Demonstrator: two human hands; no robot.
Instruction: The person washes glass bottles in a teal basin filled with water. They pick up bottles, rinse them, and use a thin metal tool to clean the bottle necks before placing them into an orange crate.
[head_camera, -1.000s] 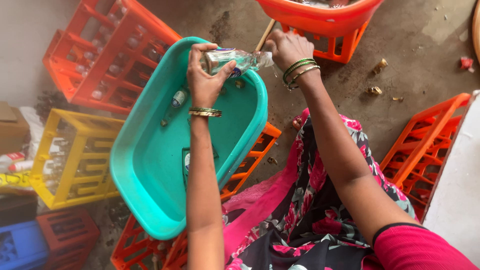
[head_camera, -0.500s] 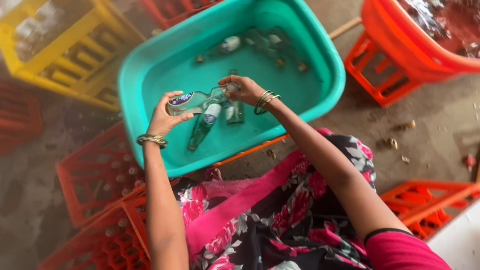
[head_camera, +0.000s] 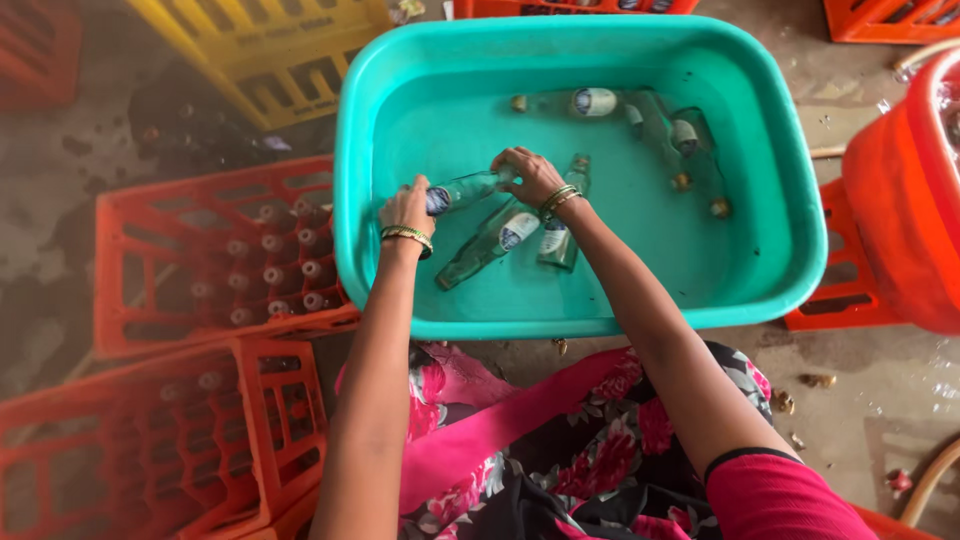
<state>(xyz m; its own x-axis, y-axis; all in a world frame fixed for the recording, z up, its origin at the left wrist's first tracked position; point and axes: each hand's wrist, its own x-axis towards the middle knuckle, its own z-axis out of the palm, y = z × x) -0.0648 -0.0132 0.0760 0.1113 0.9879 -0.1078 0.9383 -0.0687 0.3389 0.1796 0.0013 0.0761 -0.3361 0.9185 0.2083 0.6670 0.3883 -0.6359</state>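
Bottle (head_camera: 462, 190) lowered into tub (head_camera: 770, 290) | held between left hand (head_camera: 405, 212), right hand (head_camera: 530, 175)

Both hands grip one green glass bottle (head_camera: 465, 189) over a teal plastic tub (head_camera: 400, 80) — left hand (head_camera: 405, 210) at its base, right hand (head_camera: 530, 175) at its neck.

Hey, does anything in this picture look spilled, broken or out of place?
Nothing looks broken. The bottle held between left hand and right hand looks whole. Other bottles lie loose in the teal tub, and the floor is wet and littered.
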